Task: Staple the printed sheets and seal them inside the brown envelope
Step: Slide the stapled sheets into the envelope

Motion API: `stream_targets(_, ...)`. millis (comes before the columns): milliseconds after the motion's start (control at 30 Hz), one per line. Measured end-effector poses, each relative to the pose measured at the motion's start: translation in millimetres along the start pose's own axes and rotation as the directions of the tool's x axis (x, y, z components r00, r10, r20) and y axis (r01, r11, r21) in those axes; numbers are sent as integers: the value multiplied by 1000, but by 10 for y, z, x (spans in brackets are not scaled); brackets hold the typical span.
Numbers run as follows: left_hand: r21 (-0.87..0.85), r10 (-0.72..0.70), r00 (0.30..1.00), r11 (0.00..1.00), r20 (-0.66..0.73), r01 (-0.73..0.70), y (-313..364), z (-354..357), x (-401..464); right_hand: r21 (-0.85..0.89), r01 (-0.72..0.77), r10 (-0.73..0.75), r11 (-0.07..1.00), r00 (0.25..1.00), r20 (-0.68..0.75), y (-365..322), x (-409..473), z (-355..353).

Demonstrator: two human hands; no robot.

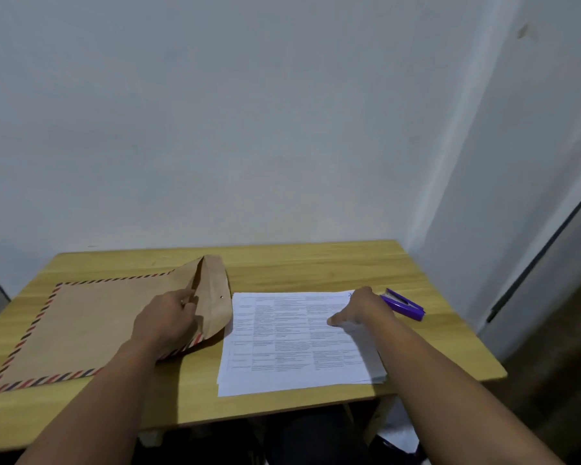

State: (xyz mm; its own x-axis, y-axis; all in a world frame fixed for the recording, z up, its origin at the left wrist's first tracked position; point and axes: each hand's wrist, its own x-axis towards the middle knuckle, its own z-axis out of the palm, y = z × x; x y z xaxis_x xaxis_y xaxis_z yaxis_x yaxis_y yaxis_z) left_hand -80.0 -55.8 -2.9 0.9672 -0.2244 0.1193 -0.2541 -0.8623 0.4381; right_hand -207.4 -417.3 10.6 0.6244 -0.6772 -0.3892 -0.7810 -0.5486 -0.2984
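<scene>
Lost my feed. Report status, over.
Left hand at brown envelope mouth, flap up. Right hand flat on printed sheets. Purple stapler beside it. Nothing obstructing.

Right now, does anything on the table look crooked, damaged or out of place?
Only small things. The printed sheets are not squared: lower pages stick out at the near left corner and right edge. The brown envelope has its flap raised, held open by the left hand. Nothing looks spilled or torn.

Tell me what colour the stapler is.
The stapler is purple, seen in the head view.
</scene>
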Motion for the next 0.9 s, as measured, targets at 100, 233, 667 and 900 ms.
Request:
stream_targets(100,2,3,1000,1000,12,-3,-52,-5,24,48,-26,26,998,1000,10,13,48,52)
stream_targets(233,-12,-10,1000,1000,21,10,-69,-2,33,28,-8,9,1000,1000,-19,35,11,51)
stream_targets(667,-46,-3,999,999,53,5,-26,-75,-10,471,479,-391,741,878,-277,76,-152,-690)
stream_targets(900,-68,-11,998,998,60,15,-21,-69,-25,596,488,-366,638,873,-324,-105,-270,-1175)
